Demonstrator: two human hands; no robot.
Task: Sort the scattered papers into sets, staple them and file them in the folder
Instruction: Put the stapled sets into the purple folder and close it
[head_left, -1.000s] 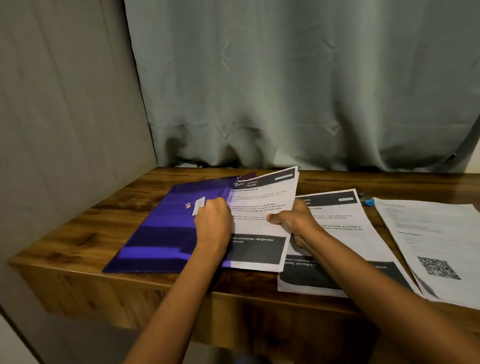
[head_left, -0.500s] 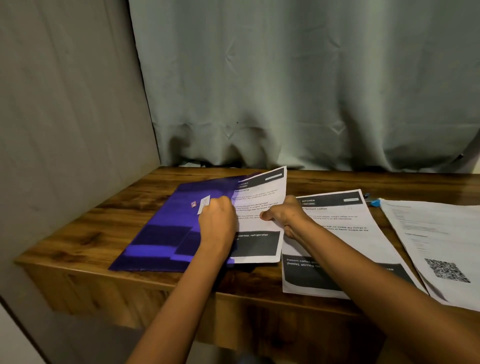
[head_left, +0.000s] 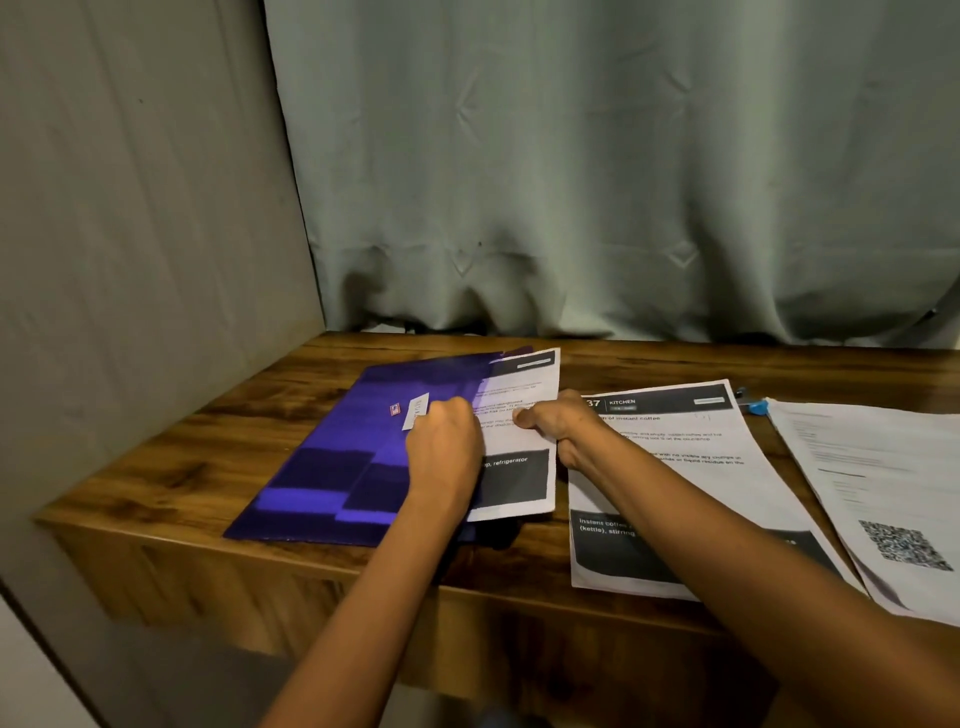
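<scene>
A purple folder (head_left: 343, 457) lies on the wooden desk (head_left: 166, 467) at the left. A printed paper set (head_left: 524, 436) with dark bands sits partly inside the folder, its right part sticking out. My left hand (head_left: 441, 452) grips the folder's cover edge over the paper. My right hand (head_left: 556, 426) pinches the paper's right edge. A second printed set headed "KITCHEN" (head_left: 691, 467) lies flat to the right, under my right forearm.
More white sheets with a QR code (head_left: 883, 493) lie at the far right. A small blue object (head_left: 756, 406) peeks out behind them. A grey curtain hangs behind the desk and a wall stands at the left.
The paper set has slid further left into the folder, with less of it showing. Both hands moved left with it.
</scene>
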